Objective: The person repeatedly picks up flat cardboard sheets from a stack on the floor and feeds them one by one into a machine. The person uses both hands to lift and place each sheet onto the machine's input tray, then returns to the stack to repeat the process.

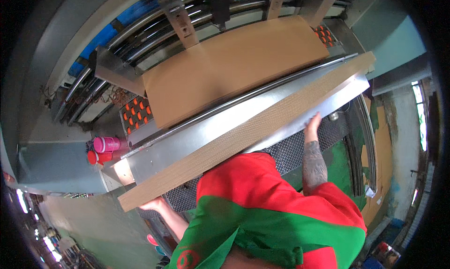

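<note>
Left hand (153, 203) under cardboard stack (248, 134), right hand (313, 122) near; grips' closure unclear; rail (258, 97) between stack and brown sheet (234, 67); pink jug (106, 144) left.

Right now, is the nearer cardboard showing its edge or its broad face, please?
Its edge: the nearer cardboard shows a long, narrow, ribbed strip.

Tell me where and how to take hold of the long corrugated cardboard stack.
Probably near both ends, coming from the person's side: the cardboard stack is long and narrow, so wide-set hands should steady it. Its left end juts past the metal table, which likely leaves room to grip; the left hand is at that end's lower edge.
</note>
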`<action>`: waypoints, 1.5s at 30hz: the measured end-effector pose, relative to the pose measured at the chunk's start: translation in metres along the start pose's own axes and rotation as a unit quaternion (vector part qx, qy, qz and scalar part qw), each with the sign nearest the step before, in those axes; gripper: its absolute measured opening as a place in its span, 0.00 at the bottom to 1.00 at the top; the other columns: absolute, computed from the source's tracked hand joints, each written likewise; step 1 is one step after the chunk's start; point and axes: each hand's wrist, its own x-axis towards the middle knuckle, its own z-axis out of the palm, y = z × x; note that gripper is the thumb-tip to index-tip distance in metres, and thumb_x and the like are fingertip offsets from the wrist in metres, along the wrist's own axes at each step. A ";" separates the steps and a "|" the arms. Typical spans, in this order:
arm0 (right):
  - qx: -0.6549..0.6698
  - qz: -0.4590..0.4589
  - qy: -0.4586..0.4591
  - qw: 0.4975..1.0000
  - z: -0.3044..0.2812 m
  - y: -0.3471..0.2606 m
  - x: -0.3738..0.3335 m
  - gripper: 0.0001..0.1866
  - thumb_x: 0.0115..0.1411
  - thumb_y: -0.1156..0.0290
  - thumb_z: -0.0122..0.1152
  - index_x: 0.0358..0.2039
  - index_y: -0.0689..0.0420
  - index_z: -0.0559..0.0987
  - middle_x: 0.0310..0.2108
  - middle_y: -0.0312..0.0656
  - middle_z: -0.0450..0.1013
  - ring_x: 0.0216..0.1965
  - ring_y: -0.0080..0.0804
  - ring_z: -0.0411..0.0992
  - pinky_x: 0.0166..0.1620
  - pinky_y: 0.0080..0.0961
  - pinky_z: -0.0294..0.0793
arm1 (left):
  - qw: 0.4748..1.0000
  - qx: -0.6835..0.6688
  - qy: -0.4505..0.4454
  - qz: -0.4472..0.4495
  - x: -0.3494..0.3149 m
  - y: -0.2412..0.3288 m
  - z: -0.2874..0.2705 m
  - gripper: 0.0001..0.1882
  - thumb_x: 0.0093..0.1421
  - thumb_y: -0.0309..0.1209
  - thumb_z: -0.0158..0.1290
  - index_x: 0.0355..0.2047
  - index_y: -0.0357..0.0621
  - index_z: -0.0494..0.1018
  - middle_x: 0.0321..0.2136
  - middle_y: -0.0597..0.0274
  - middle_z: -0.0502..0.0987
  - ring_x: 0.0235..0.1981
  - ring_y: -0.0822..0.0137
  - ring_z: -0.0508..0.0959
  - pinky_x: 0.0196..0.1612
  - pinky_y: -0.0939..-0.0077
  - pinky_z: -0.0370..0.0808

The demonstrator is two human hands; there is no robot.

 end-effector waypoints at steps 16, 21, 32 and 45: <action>0.253 0.253 -0.150 0.922 0.049 0.046 -0.088 0.52 0.66 0.21 0.31 0.77 0.48 0.57 0.76 0.43 0.55 0.74 0.52 0.54 0.74 0.59 0.52 | 0.990 0.097 -0.064 0.078 0.012 0.045 0.042 0.29 0.74 0.53 0.36 0.56 0.43 0.73 0.54 0.52 0.78 0.52 0.51 0.81 0.55 0.48 0.80; 0.193 0.243 -0.110 0.944 0.028 0.065 -0.088 0.53 0.67 0.22 0.27 0.79 0.48 0.49 0.80 0.42 0.44 0.79 0.48 0.43 0.76 0.55 0.43 | 0.991 0.104 -0.079 0.002 0.040 -0.005 0.047 0.32 0.74 0.55 0.36 0.60 0.42 0.71 0.57 0.52 0.77 0.55 0.52 0.80 0.57 0.52 0.79; -0.319 0.183 0.121 0.922 0.054 0.076 -0.073 0.64 0.65 0.19 0.26 0.55 0.81 0.76 0.57 0.69 0.74 0.62 0.59 0.72 0.67 0.47 0.67 | 0.864 0.477 -0.002 -0.162 0.116 -0.143 0.060 0.51 0.66 0.73 0.43 0.52 0.27 0.78 0.50 0.49 0.83 0.53 0.52 0.80 0.55 0.57 0.77; -0.335 0.158 0.114 0.922 0.059 0.055 -0.085 0.63 0.67 0.22 0.24 0.52 0.82 0.77 0.54 0.69 0.76 0.61 0.62 0.72 0.65 0.44 0.68 | 0.836 0.232 -0.083 -0.491 -0.041 -0.143 -0.126 0.41 0.65 0.66 0.54 0.69 0.56 0.65 0.62 0.60 0.75 0.62 0.58 0.73 0.63 0.55 0.72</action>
